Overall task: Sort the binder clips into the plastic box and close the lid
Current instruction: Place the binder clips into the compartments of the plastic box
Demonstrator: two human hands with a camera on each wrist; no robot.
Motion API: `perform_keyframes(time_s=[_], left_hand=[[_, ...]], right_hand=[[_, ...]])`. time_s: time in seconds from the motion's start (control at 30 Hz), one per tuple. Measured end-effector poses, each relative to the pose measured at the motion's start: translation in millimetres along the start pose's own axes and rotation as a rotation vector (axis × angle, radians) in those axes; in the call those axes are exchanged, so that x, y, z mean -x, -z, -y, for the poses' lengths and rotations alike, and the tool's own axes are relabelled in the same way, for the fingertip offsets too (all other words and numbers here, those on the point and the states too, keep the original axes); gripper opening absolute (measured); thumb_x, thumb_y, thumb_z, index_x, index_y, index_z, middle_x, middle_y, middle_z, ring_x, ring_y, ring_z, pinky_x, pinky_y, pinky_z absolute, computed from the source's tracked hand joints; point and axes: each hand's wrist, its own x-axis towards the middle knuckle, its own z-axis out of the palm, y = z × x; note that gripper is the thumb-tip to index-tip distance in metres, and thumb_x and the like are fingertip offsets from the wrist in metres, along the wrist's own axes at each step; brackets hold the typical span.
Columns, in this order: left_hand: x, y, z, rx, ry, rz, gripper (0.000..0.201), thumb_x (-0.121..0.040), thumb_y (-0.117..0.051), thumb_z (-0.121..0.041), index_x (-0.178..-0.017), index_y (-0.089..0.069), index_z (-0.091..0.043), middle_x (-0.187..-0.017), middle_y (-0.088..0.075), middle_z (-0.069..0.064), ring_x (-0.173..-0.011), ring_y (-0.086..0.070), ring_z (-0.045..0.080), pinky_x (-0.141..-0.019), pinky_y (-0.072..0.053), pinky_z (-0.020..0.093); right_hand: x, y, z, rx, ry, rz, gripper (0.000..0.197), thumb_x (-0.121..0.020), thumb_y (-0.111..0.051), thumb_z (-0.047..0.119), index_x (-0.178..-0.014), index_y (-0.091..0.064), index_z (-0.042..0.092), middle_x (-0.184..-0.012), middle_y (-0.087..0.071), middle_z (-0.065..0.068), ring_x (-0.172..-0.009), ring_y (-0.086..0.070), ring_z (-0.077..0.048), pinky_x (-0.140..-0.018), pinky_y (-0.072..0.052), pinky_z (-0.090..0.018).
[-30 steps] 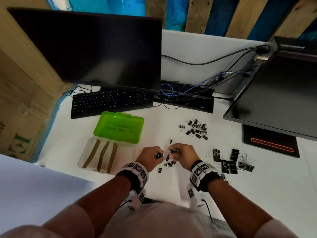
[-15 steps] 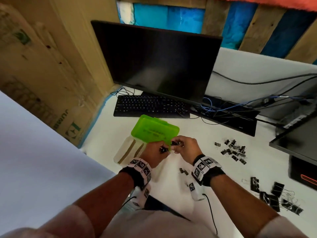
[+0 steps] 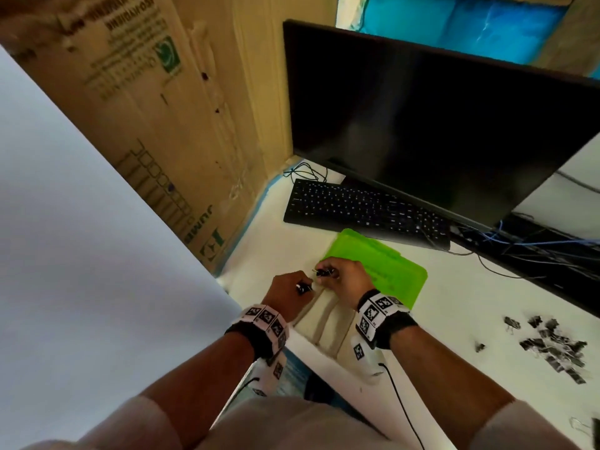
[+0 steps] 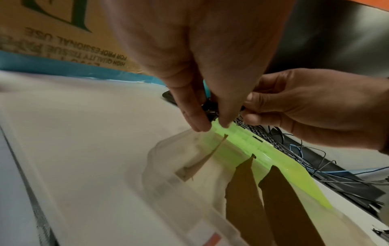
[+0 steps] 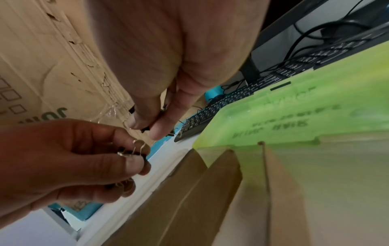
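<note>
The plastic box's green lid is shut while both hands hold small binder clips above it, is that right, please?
Not quite: the green lid stands open, as the head view shows. Both the left hand and right hand do hold small binder clips above the plastic box.

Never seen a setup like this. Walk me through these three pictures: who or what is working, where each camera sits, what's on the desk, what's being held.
No machine here: a person works with bare hands, wearing a camera on the head and one on each wrist; the checkered bands are on the wrists.

The head view looks down at both hands. The left hand and right hand each pinch small black binder clips over the plastic box.

The left wrist view looks along the left hand's fingers toward the box, with the right hand opposite. The right wrist view does the reverse.

The box is clear, split by brown cardboard dividers, and its green lid stands open. On the white desk also lie a pile of clips, a keyboard, a monitor and cables.
</note>
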Motion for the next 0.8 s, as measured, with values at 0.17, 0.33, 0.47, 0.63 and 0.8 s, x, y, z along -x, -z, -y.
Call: perform_keyframes(time_s=[0.17, 0.33, 0.47, 0.63, 0.8], left_hand=[[-2.0, -1.2, 8.1, -0.044, 0.022, 0.024, 0.013, -0.078, -0.065, -0.013, -0.09, -0.068, -0.009, -0.088, -0.071, 0.007, -0.079, -0.064, 0.019, -0.067, -0.037, 0.012], [-0.7, -1.5, 5.6, -0.039, -0.005, 0.067, 0.018, -0.078, -0.057, -0.007, -0.092, -0.067, -0.012, -0.089, -0.07, 0.008, -0.074, -0.06, 0.017, -0.067, -0.042, 0.02], [0.5, -4.9, 6.0, -0.085, -0.041, 0.084, 0.027, -0.078, -0.058, -0.01, -0.105, -0.062, -0.013, -0.096, -0.069, 0.009, -0.085, -0.065, 0.023, -0.071, -0.047, 0.024], [0.5, -6.3, -1.1, -0.129, -0.019, 0.072, 0.042, -0.079, -0.062, -0.012, -0.114, -0.04, -0.012, -0.095, -0.065, 0.011, -0.087, -0.064, 0.028, -0.073, -0.052, 0.037], [1.6, -8.1, -1.5, -0.096, -0.046, 0.013, 0.044, -0.08, -0.066, -0.015, -0.116, -0.041, -0.006, -0.113, -0.052, 0.013, -0.096, -0.057, 0.029, -0.075, -0.045, 0.032]], right_hand=[[-14.1, -13.6, -0.2, 0.03, -0.022, 0.067, 0.025, -0.079, -0.072, 0.014, -0.103, -0.067, 0.011, -0.099, -0.068, -0.001, -0.087, -0.057, -0.009, -0.071, -0.039, -0.006], [-20.0, -19.6, -3.7, 0.052, -0.016, 0.103, 0.021, -0.078, -0.071, 0.011, -0.098, -0.067, 0.011, -0.1, -0.069, -0.007, -0.089, -0.059, -0.013, -0.08, -0.043, -0.02], [-20.8, -15.8, -7.9, 0.147, 0.011, 0.156, 0.022, -0.078, -0.07, 0.008, -0.1, -0.066, 0.011, -0.103, -0.067, -0.007, -0.089, -0.055, -0.011, -0.078, -0.037, -0.016], [-22.9, -13.6, -10.5, 0.308, 0.06, 0.204, 0.027, -0.076, -0.068, 0.002, -0.101, -0.067, 0.013, -0.104, -0.065, -0.009, -0.097, -0.06, -0.022, -0.079, -0.037, -0.017], [-18.6, -15.1, -9.8, 0.372, 0.111, 0.239, 0.033, -0.078, -0.063, 0.0, -0.107, -0.067, 0.018, -0.105, -0.062, -0.011, -0.098, -0.058, -0.024, -0.082, -0.038, -0.019]])
